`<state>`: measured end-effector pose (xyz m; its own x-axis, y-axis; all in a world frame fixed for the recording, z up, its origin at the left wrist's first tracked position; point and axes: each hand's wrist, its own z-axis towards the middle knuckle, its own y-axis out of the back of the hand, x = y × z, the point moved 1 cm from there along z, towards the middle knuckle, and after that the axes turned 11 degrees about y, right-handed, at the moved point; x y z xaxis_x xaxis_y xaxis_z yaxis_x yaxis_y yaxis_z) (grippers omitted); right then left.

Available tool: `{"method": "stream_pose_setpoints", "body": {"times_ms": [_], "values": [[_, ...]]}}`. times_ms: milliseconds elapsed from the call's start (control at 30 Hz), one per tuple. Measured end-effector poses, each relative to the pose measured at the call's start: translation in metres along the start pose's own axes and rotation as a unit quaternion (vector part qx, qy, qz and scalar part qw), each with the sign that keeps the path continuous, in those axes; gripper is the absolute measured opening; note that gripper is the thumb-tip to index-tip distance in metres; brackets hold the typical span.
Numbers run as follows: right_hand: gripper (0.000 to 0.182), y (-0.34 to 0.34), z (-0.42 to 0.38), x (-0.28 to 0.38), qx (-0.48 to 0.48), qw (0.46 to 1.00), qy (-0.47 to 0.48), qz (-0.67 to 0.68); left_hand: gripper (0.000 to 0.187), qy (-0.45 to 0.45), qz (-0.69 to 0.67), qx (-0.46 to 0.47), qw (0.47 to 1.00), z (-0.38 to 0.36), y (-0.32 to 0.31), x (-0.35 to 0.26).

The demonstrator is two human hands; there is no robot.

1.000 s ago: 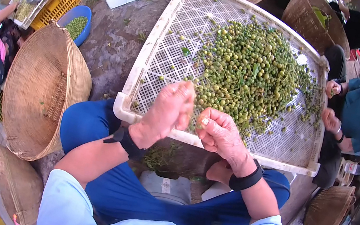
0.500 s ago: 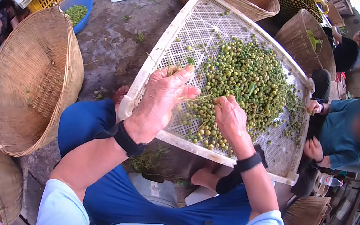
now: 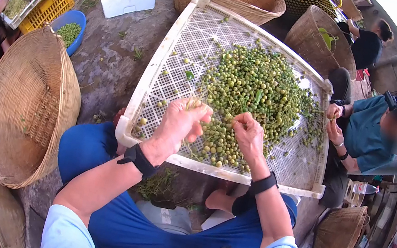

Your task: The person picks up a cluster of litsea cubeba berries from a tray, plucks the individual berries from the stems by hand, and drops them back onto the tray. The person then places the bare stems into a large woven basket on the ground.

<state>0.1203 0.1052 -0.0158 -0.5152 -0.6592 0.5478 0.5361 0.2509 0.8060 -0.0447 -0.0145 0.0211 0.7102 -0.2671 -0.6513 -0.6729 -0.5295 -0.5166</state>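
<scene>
– Where in the frame, the green berries (image 3: 257, 76)?
– Heaped at centre and to the right of centre, on a white mesh tray (image 3: 191, 37), with loose ones toward the tray's left side.
– And the left hand (image 3: 177, 125)?
– Over the tray's lower left; fingers closed on thin, straw-coloured stems (image 3: 193, 103).
– The right hand (image 3: 251, 136)?
– Just beside, to the right, over the lower edge of the heap. Fingertips drawn together; too small to tell what, if anything, between them.
– Around the tray?
– At left, a large wicker basket (image 3: 27, 72); upper left, a blue basin (image 3: 80, 38) and a white box (image 3: 133, 3); at right, a person in a teal shirt (image 3: 369, 133), hands near the rim.
</scene>
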Motion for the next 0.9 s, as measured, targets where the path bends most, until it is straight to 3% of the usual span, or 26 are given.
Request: {"method": "stream_pose_setpoints", "body": {"times_ms": [67,233,400,467,500,667,700,733,800,900], "values": [[0.012,0.009,-0.011,0.011,0.049,0.969,-0.111,0.216,0.014,-0.008,0.056,0.038,0.998,0.005,-0.001,0.011],[0.007,0.007,-0.033,0.029,0.014,0.924,-0.148,0.352,0.016,0.015,0.121,0.055,0.991,0.010,-0.008,0.030],[0.004,0.003,-0.041,0.041,-0.006,0.935,-0.090,0.342,0.018,0.037,0.115,0.028,0.992,0.013,-0.007,0.047],[0.005,0.012,-0.037,0.052,-0.018,0.981,0.085,0.176,0.018,0.060,0.123,0.037,0.990,0.014,-0.008,0.048],[0.007,0.011,-0.037,0.052,-0.016,0.980,0.120,0.156,0.019,0.093,0.111,0.038,0.989,0.014,-0.009,0.049],[0.003,0.011,-0.040,0.042,-0.043,0.982,0.113,0.144,0.017,0.088,0.081,0.026,0.992,0.015,-0.010,0.056],[0.004,0.011,-0.041,0.039,-0.027,0.957,-0.012,0.289,0.016,0.077,0.065,0.023,0.995,0.014,-0.010,0.054],[0.006,0.010,-0.043,0.037,-0.011,0.896,-0.136,0.423,0.015,0.066,0.048,0.020,0.996,0.014,-0.010,0.053],[0.012,0.012,-0.042,0.032,-0.023,0.872,-0.138,0.469,0.014,0.062,0.045,0.025,0.997,0.015,-0.010,0.050],[0.012,0.016,-0.042,0.031,0.003,0.766,-0.193,0.612,0.015,0.079,0.125,0.059,0.987,0.014,-0.010,0.046]]}}
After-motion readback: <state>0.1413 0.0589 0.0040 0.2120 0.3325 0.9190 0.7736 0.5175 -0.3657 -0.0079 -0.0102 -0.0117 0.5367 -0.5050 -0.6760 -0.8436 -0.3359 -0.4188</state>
